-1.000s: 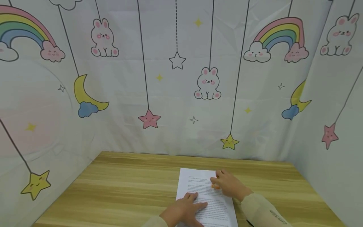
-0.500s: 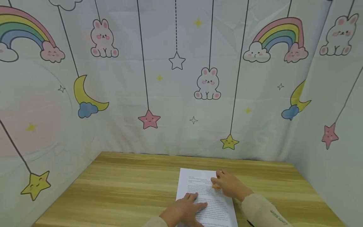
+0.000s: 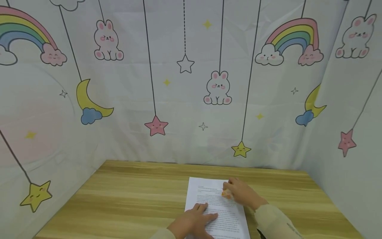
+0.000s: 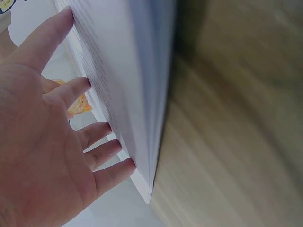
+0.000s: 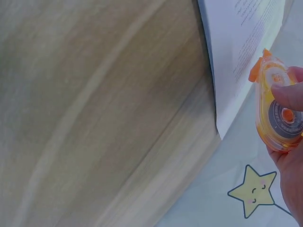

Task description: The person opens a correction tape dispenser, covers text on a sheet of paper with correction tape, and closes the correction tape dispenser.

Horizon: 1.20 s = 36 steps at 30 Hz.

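right-hand grip (image 3: 244, 193) clamped on orange correction tape dispenser (image 5: 264, 111), label (image 5: 279, 126) print illegible, left-hand grip (image 3: 195, 219) spread apart on printed pages (image 3: 219, 205), text (image 3: 228, 219) unreadable

Paper stack (image 3: 223, 220) on table (image 3: 134, 199), correction tape (image 5: 282, 124) over it, backdrop (image 3: 182, 106) behind

Head view: paper stack (image 3: 192, 192) runs off the bottom edge; printed lines (image 3: 227, 217) too small to read, some covered by the left hand (image 3: 194, 221). Orange dispenser (image 3: 226, 195) partly hidden by the right hand (image 3: 244, 193); its tip possibly meets the top sheet, contact unconfirmed. Left wrist view: tabletop (image 4: 236, 123) blurred; a finger overlaps the dispenser. Right wrist view: right hand cut off at the right edge; marks on the dispenser's dark ring (image 5: 277, 121) illegible.
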### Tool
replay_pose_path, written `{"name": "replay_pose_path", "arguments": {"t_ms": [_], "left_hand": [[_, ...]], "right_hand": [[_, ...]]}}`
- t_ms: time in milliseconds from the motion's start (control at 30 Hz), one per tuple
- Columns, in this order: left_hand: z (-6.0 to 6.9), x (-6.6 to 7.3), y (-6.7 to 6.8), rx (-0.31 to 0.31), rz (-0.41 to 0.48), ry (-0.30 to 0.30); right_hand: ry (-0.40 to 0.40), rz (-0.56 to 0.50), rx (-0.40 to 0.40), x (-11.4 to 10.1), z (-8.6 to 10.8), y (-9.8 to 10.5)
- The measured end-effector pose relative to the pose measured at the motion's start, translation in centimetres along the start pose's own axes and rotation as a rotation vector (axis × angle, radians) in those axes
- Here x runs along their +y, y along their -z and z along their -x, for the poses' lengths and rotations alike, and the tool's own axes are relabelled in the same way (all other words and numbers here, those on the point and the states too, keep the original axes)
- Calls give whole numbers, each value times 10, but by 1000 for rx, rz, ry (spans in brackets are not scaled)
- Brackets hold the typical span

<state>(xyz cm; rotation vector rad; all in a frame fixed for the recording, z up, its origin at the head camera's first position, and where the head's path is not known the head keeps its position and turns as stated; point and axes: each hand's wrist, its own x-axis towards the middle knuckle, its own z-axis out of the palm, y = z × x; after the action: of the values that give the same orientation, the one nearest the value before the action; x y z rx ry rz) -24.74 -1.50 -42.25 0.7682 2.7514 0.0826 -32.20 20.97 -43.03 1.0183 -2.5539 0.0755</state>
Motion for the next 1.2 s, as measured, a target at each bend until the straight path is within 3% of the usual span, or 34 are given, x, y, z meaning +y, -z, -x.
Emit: {"name": "replay_pose_path", "arguments": {"t_ms": [533, 767, 933, 1200], "left_hand": [[3, 0, 0, 17, -7, 0], [3, 0, -1, 20, -16, -5], [2, 0, -1, 22, -28, 0], [1, 1, -1, 22, -21, -6]], "right_hand": [[41, 44, 3, -7, 0, 2], [63, 124, -101, -13, -11, 9], [35, 189, -207, -15, -16, 12], [36, 229, -231, -19, -16, 19]]}}
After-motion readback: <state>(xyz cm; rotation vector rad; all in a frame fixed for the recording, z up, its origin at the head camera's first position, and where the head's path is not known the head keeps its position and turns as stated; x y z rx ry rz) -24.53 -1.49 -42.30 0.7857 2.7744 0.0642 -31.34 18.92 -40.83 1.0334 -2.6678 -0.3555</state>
